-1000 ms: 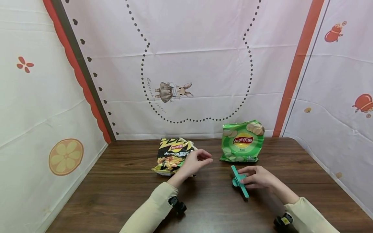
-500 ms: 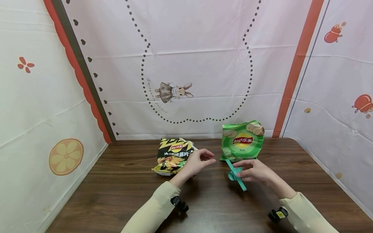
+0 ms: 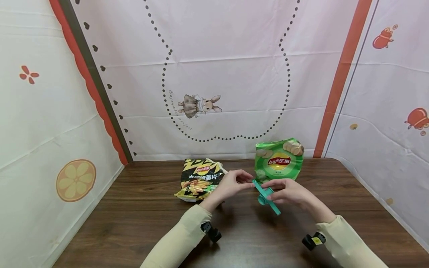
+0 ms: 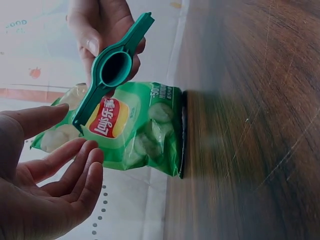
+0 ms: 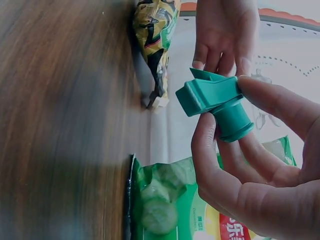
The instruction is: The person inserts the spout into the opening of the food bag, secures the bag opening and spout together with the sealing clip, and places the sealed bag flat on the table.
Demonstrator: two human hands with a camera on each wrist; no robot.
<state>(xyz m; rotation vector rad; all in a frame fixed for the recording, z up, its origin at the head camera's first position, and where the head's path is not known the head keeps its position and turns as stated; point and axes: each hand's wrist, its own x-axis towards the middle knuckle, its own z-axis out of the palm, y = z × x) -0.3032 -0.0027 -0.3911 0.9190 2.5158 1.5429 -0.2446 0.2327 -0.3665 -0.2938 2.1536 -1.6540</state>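
A teal bag sealing clip with a round spout (image 3: pixel 266 196) is held tilted above the table, between the thumb and fingers of my right hand (image 3: pixel 291 193). In the left wrist view the clip's round opening (image 4: pixel 116 69) faces the camera. My left hand (image 3: pixel 231 185) has its thumb and fingertips apart at the clip's far end; whether they touch it I cannot tell. Behind the right hand stands a green Lay's chip bag (image 3: pixel 279 160), its lower edge hidden. A black and yellow Lay's chip bag (image 3: pixel 197 180) sits behind the left forearm, partly covered.
The brown wooden table (image 3: pixel 134 223) carries both bags near its back edge. White printed cloth (image 3: pixel 228 82) hangs behind and along both sides. A small black camera is strapped to each wrist.
My right hand has carried the clip left and slightly away from me. My left hand has edged right, so the clip's end now meets its fingertips in view. Both bags stay put.
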